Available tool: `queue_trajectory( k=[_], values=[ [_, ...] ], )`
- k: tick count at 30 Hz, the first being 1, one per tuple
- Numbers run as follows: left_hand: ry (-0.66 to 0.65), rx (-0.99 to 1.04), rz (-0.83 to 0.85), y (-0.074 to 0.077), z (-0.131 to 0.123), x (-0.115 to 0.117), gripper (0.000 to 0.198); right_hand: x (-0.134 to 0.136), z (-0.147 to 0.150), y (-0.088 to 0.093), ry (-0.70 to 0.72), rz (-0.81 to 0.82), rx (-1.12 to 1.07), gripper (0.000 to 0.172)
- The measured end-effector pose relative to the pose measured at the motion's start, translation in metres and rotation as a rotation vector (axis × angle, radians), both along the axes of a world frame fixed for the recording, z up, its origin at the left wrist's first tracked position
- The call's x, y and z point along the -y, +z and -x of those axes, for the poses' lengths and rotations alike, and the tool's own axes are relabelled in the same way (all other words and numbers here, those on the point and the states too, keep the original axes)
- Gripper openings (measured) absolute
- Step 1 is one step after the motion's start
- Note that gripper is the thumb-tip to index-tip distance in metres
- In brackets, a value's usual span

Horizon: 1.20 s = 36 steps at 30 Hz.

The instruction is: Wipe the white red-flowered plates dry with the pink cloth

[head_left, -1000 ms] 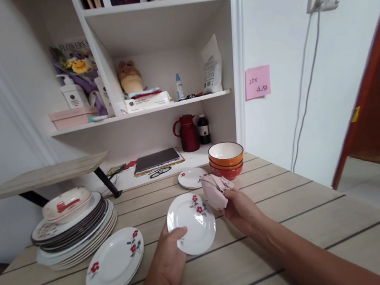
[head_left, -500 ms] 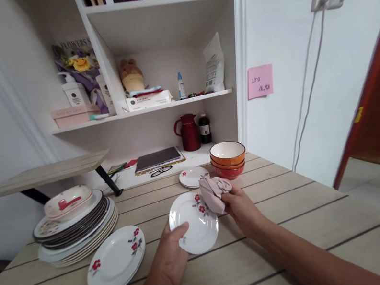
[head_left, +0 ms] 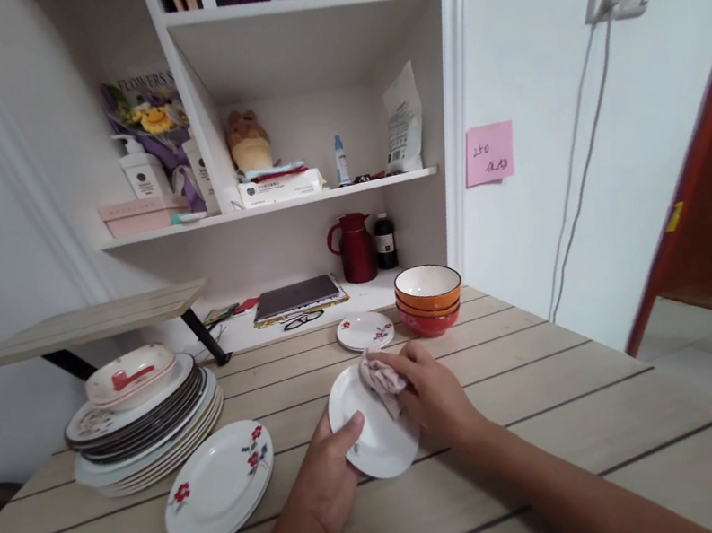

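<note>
My left hand (head_left: 333, 470) grips a small white plate (head_left: 378, 440) by its left edge, thumb on top, tilted above the table. A crumpled pale pink cloth (head_left: 384, 382) is bunched in my right hand (head_left: 435, 391) and lies against the plate's upper right face, covering its flower pattern. Left of my left hand are white plates with red flowers (head_left: 219, 489), stacked on the table. Behind the held plate sit smaller flowered plates (head_left: 365, 331), and beside them a stack of orange and red bowls (head_left: 428, 300).
A tall stack of plates (head_left: 145, 438) topped by a dish (head_left: 131, 377) with a red spoon stands at left, near a raised wooden stand (head_left: 79, 326). Behind the table are a laptop (head_left: 298, 296), glasses (head_left: 303, 319), a red jug (head_left: 355, 248) and a dark bottle (head_left: 385, 242).
My right hand has brought the cloth from the plate's right edge leftward onto its face. The held plate has shifted slightly right.
</note>
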<state>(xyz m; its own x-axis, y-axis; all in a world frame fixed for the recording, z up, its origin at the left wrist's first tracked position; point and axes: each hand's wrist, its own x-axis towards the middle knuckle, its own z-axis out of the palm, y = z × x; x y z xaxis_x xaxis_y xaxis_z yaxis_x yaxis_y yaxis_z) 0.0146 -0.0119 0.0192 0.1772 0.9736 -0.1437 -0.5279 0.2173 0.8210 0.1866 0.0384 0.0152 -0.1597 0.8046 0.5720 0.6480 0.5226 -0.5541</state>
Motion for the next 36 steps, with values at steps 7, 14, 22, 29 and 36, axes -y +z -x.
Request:
queue_trajectory(
  k=[7, 14, 22, 29, 36],
  values=[
    [0.025, -0.023, -0.051, 0.003, -0.006, 0.005, 0.078, 0.010, 0.012, -0.004, 0.163, 0.136, -0.023, 0.067],
    [0.035, -0.023, -0.081, 0.007, -0.010, 0.007, 0.075, 0.013, 0.016, 0.001, 0.155, 0.183, -0.153, 0.043],
    [-0.012, -0.034, -0.045, 0.007, -0.009, 0.008, 0.073, 0.005, 0.016, -0.001, 0.171, 0.102, -0.181, 0.038],
    [-0.060, -0.042, -0.059, -0.003, -0.007, 0.000, 0.084, 0.007, 0.016, 0.009, 0.325, 0.054, -0.166, 0.047],
    [-0.099, -0.159, -0.091, -0.007, -0.004, -0.002, 0.079, 0.009, 0.012, 0.017, 0.438, 0.014, -0.090, 0.054]
  ],
)
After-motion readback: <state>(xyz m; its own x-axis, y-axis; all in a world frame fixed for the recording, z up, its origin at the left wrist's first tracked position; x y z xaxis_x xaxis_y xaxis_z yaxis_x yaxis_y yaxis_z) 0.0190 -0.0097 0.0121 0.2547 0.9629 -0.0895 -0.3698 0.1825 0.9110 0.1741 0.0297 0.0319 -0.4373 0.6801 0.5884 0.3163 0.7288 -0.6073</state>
